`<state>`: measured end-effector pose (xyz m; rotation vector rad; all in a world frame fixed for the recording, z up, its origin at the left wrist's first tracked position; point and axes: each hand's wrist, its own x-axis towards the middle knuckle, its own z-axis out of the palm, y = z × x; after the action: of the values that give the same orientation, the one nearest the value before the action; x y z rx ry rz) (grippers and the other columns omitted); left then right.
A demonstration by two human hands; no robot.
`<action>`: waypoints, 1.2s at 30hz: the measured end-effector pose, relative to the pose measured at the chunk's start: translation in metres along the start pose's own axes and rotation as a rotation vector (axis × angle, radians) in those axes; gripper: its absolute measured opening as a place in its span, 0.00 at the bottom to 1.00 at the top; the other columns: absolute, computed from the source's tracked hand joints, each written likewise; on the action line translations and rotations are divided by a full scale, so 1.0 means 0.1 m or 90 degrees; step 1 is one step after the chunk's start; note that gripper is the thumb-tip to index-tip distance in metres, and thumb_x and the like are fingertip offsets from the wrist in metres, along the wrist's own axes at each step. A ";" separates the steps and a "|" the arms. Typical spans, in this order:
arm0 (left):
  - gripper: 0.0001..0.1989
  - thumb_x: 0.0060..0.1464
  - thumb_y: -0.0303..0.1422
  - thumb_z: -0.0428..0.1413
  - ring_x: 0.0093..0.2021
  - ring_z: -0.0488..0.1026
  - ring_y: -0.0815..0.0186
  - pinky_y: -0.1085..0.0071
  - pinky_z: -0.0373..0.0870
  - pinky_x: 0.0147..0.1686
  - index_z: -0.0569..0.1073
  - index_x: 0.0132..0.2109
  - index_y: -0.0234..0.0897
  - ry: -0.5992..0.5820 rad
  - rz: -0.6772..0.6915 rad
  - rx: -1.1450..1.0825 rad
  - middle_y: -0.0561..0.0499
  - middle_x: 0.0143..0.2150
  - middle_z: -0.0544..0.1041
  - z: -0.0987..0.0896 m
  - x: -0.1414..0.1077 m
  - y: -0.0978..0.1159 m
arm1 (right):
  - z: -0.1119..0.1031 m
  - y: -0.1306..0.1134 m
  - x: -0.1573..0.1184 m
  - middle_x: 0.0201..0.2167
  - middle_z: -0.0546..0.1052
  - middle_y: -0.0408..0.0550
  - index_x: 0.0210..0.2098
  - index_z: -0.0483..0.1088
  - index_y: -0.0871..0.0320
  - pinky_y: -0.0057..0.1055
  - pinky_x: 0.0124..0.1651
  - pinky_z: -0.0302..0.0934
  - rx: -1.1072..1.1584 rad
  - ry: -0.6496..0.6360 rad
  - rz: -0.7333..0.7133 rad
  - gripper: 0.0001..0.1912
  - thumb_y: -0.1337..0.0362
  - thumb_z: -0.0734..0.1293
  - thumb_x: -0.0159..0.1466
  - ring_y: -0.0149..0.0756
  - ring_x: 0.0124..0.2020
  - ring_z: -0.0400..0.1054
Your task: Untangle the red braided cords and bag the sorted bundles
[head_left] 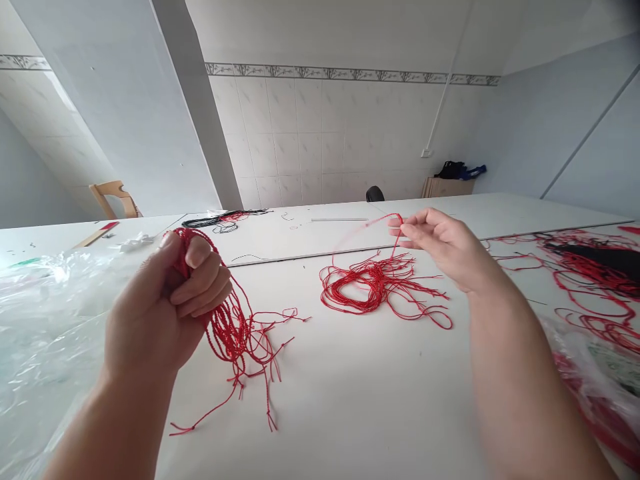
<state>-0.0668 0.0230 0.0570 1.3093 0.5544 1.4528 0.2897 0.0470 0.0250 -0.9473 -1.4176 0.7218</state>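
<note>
Across the white table point(320, 407), the left hand point(155, 307) sits at the near left, clenched firmly around a hank of braided red cord point(233, 333), which keeps the strands bunched; its long axis hangs down toward the near edge. Right of centre, the right hand point(437, 247) pinches a single strand point(367, 227) rising from a loose red tangle point(375, 287).

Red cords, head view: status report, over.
Left hand clenching bundle of red cord. Right hand pinching strand rising from red tangle on white table. Plastic sheeting beside left hand.
</note>
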 end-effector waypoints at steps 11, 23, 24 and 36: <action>0.18 0.71 0.36 0.48 0.19 0.39 0.72 0.78 0.49 0.17 0.68 0.30 0.36 -0.034 -0.104 -0.065 0.60 0.20 0.47 0.00 0.02 -0.19 | 0.29 0.00 -0.04 0.46 0.79 0.48 0.37 0.69 0.53 0.41 0.49 0.71 0.100 -0.130 0.106 0.12 0.52 0.70 0.67 0.40 0.44 0.75; 0.15 0.68 0.42 0.51 0.22 0.53 0.73 0.78 0.55 0.22 0.74 0.39 0.35 -0.132 -0.412 -0.125 0.54 0.28 0.63 0.20 0.01 -0.85 | 0.88 0.01 -0.19 0.52 0.76 0.48 0.40 0.71 0.52 0.46 0.60 0.63 0.045 -0.310 0.046 0.08 0.55 0.67 0.70 0.42 0.54 0.71; 0.16 0.68 0.42 0.51 0.22 0.54 0.73 0.77 0.56 0.22 0.74 0.40 0.35 -0.131 -0.407 -0.114 0.53 0.30 0.65 0.20 0.00 -0.87 | 0.90 0.01 -0.20 0.50 0.77 0.48 0.41 0.72 0.52 0.45 0.59 0.64 0.070 -0.310 0.059 0.08 0.55 0.67 0.70 0.41 0.51 0.72; 0.19 0.68 0.47 0.51 0.27 0.60 0.69 0.72 0.64 0.31 0.76 0.39 0.37 -0.099 -0.333 -0.050 0.50 0.33 0.69 0.17 -0.01 -0.88 | 0.94 -0.15 -0.29 0.36 0.77 0.44 0.41 0.77 0.52 0.36 0.47 0.73 0.259 -0.318 0.124 0.07 0.57 0.73 0.66 0.33 0.36 0.75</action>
<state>-0.0178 0.0472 -0.0142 1.0976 0.6699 0.9251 0.1929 0.0250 0.0159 -0.6076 -1.5294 1.4064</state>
